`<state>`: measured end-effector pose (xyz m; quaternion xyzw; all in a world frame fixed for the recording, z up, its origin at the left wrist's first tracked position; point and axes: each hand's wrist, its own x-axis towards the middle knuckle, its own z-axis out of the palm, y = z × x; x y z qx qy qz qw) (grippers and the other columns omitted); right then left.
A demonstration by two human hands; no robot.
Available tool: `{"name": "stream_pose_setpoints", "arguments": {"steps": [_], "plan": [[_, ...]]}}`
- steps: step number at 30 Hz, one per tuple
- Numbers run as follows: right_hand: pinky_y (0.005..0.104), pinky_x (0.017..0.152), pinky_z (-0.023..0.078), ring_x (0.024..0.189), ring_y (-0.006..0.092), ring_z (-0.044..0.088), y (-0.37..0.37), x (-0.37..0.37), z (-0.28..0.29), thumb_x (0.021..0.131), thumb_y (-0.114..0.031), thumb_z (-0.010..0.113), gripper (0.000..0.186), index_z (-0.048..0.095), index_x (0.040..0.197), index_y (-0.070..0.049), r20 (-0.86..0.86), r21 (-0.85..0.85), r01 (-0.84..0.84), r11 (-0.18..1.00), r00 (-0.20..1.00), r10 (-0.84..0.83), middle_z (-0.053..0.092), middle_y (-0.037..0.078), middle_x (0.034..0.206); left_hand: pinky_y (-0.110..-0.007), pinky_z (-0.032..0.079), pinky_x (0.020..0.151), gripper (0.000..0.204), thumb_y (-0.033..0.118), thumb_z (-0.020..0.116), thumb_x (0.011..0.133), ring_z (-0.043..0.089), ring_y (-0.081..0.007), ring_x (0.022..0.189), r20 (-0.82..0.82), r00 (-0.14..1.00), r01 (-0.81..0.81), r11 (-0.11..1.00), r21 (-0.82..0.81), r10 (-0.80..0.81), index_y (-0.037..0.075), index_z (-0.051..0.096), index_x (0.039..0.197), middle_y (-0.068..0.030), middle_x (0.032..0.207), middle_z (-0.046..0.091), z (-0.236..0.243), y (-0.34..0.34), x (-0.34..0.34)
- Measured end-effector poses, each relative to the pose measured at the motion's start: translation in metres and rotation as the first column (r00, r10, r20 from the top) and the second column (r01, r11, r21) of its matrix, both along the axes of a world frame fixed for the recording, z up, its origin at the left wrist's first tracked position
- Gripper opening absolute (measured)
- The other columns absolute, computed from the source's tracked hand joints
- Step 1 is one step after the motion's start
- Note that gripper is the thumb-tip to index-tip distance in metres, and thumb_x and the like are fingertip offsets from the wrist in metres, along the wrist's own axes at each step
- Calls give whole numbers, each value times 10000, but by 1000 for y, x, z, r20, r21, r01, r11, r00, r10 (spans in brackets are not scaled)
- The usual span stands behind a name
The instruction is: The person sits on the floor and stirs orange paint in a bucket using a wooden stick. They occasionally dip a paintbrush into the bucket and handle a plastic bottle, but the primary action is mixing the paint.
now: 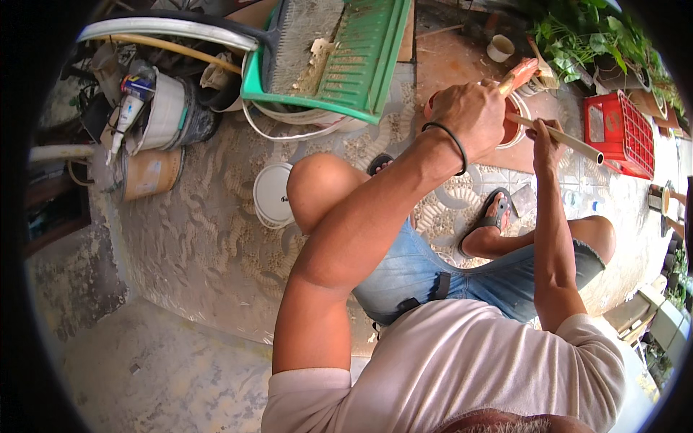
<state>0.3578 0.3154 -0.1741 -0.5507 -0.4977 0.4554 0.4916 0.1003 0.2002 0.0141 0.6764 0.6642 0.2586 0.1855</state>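
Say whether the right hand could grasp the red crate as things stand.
Probably not without freeing up: the right hand holds a beige tube, whose end juts toward the red crate. Otherwise, the way looks fairly open.

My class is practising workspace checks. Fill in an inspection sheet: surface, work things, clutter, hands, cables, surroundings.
Surface: patterned paved floor, worn-looking.
Work things: what looks like a red-tipped brush; a pale rod; a container, red inside, below the hands.
Clutter: green ribbed tray at upper left; white round tub beside the left knee; red crate at right.
Hands: left hand grips the brush; right hand holds the rod.
Cables: nothing seen.
Surroundings: leafy plants at upper right; stained wall at left.
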Motion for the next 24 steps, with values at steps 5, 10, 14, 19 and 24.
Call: {"name": "stream_pose_setpoints", "arguments": {"steps": [5,10,14,19,24], "plan": [[314,654,614,687,186,687,-22,7,-8,917,-97,712,134,653,897,22,-63,-116,-48,992,997,41,647,95,795,-541,586,720,258,181,621,911,726,-474,774,10,1000,-24,1000,-16,24,-74,657,933,-309,772,698,-9,4,7],[326,655,533,729,152,658,-18,-34,12,943,-238,738,234,687,924,-10,187,19,-106,994,977,101,687,70,791,-496,601,681,332,282,690,912,749,-410,758,116,993,10,996,-94,1,-49,676,937,-258,732,707,1,-4,16],[262,567,470,648,92,573,9,38,-15,959,-233,718,195,690,946,-40,157,67,-115,991,982,103,677,47,794,-489,599,670,339,295,688,906,750,-394,736,165,985,54,998,-19,-50,-43,678,916,-264,723,701,-6,7,26],[250,657,511,746,85,612,-26,-9,5,941,-133,676,126,672,916,-10,59,-54,-113,992,991,117,651,40,810,-524,568,697,375,277,655,908,711,-466,749,376,926,-91,985,144,31,-97,640,882,-334,784,677,-4,6,23],[283,709,547,791,104,637,-3,-29,3,955,-163,680,191,684,963,28,130,110,-266,958,959,252,670,59,835,-433,548,592,261,192,764,823,692,-290,628,797,602,-447,810,379,-41,-47,676,877,-171,684,677,45,-4,-7]]}}
